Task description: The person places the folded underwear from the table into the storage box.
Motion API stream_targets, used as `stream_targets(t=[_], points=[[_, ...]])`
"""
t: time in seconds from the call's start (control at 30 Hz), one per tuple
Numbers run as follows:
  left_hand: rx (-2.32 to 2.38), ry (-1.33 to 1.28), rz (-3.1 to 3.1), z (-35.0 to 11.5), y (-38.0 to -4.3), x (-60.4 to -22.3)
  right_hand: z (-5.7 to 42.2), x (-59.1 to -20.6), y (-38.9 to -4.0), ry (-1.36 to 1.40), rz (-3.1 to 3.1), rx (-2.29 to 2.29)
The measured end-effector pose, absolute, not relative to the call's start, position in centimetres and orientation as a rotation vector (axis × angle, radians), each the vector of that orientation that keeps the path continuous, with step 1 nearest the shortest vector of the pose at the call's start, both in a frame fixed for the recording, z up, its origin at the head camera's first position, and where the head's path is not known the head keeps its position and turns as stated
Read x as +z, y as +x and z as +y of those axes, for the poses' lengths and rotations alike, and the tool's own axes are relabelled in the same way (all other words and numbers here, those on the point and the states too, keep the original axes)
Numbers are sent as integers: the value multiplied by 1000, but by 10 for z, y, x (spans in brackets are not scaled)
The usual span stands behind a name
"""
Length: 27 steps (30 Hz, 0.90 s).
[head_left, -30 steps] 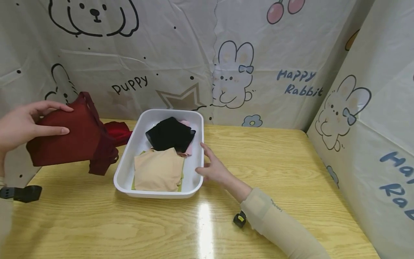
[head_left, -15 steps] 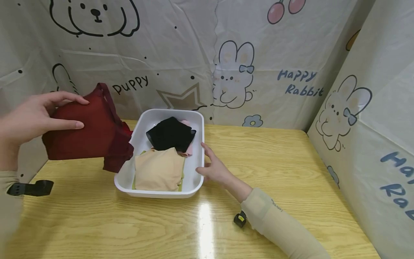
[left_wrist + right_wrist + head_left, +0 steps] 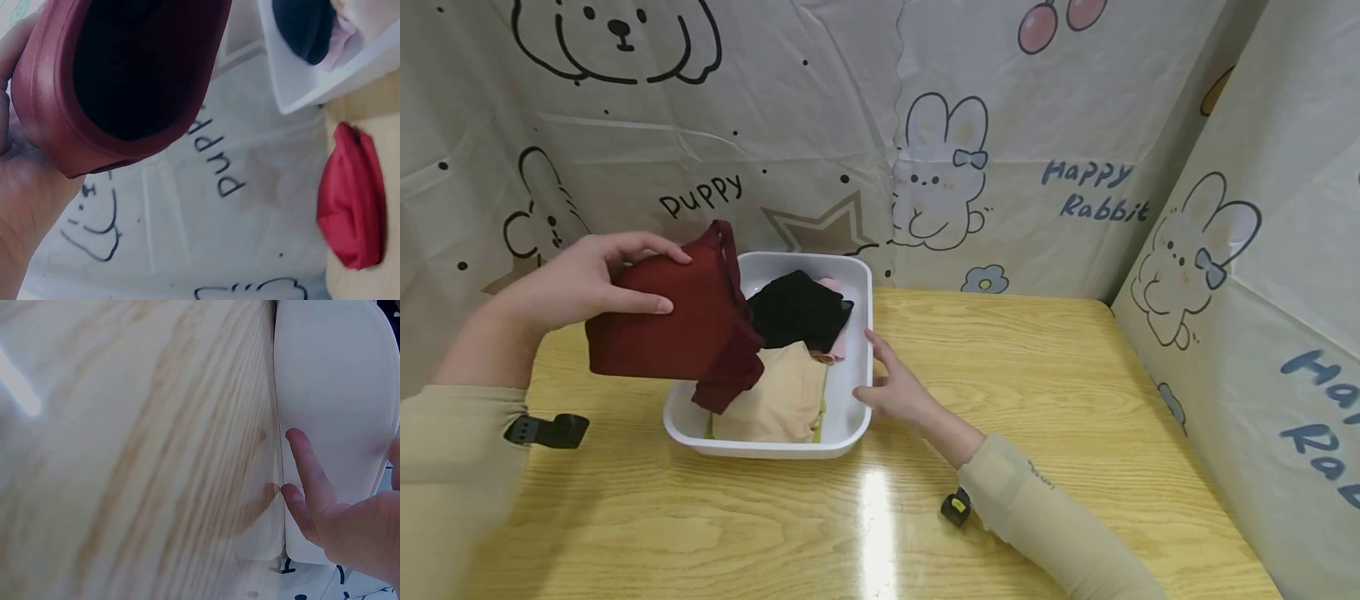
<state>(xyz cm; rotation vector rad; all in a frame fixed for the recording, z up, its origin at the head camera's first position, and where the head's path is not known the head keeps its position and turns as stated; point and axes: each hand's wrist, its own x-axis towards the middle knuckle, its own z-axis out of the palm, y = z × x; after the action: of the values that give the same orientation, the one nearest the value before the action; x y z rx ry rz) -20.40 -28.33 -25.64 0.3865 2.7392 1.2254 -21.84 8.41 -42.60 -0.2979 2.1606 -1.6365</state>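
My left hand [image 3: 591, 279] holds a folded dark red bra [image 3: 673, 312] between thumb and fingers, over the left side of a white plastic bin [image 3: 850, 429]. The bra's strap and band hang toward the bin, and its hollow cup faces the left wrist view. Inside the bin lie a folded beige garment [image 3: 775, 400] and a black one [image 3: 797, 308], with pink cloth [image 3: 837, 350] and a yellow-green edge partly hidden beneath. My right hand [image 3: 898, 392] grips the bin's right side, thumb over the rim, fingers [image 3: 309, 465] spread against the outer wall.
A bright red satiny garment [image 3: 353, 200] lies on the wooden table [image 3: 1000, 358], beside the bin in the left wrist view; the bra hides it in the head view. Printed cloth walls [image 3: 820, 125] stand behind and at both sides.
My left hand has moved right with the bra, from left of the bin to over its left side. The right hand and the bin have stayed in place.
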Motion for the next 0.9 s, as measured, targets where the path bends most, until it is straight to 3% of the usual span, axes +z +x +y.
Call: stream_targets(t=[0.57,0.9], points=[[1250,585,2517,-245,-219,-321,84,-409,-212,-305,2136,-1633],[1327,622,2463,-235,-224,-352,82,-427,-217,-276,2143,-1690]])
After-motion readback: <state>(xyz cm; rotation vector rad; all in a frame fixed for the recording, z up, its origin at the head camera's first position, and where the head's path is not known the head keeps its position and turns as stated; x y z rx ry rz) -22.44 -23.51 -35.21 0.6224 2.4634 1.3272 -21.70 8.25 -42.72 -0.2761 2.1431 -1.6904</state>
